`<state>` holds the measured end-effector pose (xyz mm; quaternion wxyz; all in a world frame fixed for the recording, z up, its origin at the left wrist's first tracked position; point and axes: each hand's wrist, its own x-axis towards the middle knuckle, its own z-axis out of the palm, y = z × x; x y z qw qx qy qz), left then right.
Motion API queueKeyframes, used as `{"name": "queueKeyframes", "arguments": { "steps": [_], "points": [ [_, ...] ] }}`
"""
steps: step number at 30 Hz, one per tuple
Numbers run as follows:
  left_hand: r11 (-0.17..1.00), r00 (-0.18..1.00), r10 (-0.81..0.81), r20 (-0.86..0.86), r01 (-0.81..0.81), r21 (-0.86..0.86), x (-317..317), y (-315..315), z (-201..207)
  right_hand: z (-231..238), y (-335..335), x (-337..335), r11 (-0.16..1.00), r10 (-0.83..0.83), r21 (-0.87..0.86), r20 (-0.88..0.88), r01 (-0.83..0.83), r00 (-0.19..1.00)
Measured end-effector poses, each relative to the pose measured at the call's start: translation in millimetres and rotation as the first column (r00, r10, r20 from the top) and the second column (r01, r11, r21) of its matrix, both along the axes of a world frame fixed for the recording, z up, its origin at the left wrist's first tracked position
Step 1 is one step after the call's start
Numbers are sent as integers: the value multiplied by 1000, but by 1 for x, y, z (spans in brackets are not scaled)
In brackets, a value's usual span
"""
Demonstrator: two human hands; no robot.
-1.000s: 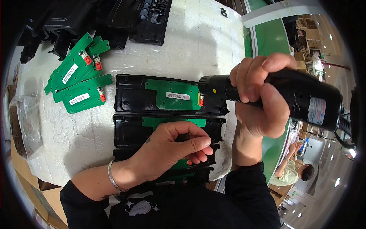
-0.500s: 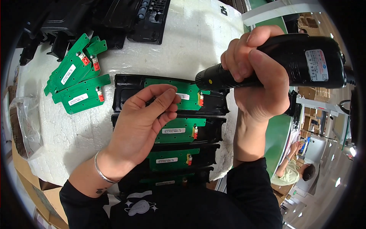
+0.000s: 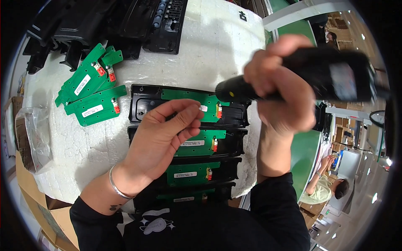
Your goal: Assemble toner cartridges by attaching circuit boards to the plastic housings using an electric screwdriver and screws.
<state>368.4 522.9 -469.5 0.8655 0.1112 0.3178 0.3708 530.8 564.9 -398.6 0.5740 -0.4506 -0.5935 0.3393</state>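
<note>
A black electric screwdriver (image 3: 322, 71) lies nearly level in my right hand (image 3: 289, 92), whose fingers wrap round its body; both are smeared by motion. Its narrow end points left, over the top black plastic housing (image 3: 234, 113). In that housing sits a green circuit board (image 3: 211, 100) with a white label and a red-and-white connector. Above the board's middle, my left hand (image 3: 159, 138) has thumb and forefinger pinched together. Whatever is between these fingertips is too small or hidden to make out. Several similar housings with boards (image 3: 217, 134) line up below, partly behind my left hand.
Loose green circuit boards (image 3: 100, 104) overlap in a pile at the left. Black plastic housings (image 3: 79, 25) crowd the upper left on the white foam-like surface (image 3: 217, 54). A clear plastic bag (image 3: 33, 138) hangs at the left edge above cardboard (image 3: 33, 188). Another person (image 3: 320, 184) works at the far right.
The screwdriver and my right hand have become blurred, the tool's rear end dipping slightly. My left hand has shifted a little right and down, still pinched. The whole view has shifted slightly.
</note>
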Motion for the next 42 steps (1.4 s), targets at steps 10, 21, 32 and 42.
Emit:
{"name": "queueKeyframes", "arguments": {
  "steps": [10,21,32,42],
  "points": [
    [988,974,-87,207,111,-108,10,-16,4,46,-60,10,869,443,416,-411,-268,797],
    [984,950,-65,306,111,-136,10,-21,1,48,-66,11,866,452,368,-288,-339,844],
    [992,963,-61,261,88,-92,14,-23,21,28,-38,2,855,494,296,-220,-426,841],
    [963,950,-269,160,264,50,-9,-36,-1,-3,3,-23,991,125,-9,-226,-130,966]
  ]
}}
